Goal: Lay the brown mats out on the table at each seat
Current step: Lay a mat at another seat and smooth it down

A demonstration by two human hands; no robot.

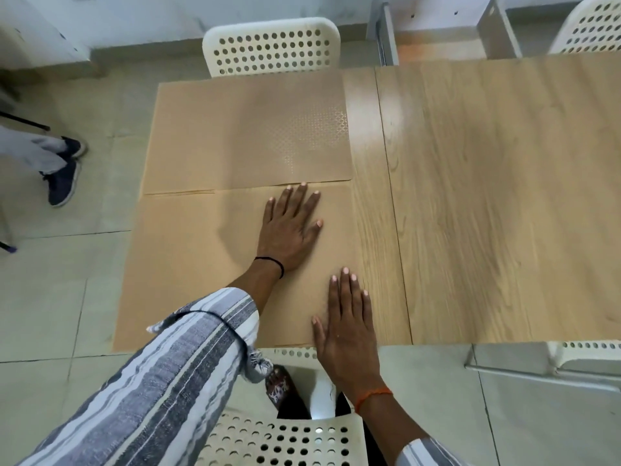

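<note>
Two brown mats lie flat on the left part of the wooden table [487,196]. The far mat [242,129] sits in front of the far white chair. The near mat [188,264] lies at the table's near edge, its far edge meeting the far mat. My left hand [290,230] rests flat on the near mat, fingers spread and straight. Near the mat's right front corner, my right hand [346,324] presses flat with straight fingers, its heel past the table edge.
A white perforated chair [272,45] stands at the far side and another [285,435] just below me. More white chairs show at the top right [591,28] and right [584,354]. A person's feet in dark shoes [64,169] stand on the tiled floor at left.
</note>
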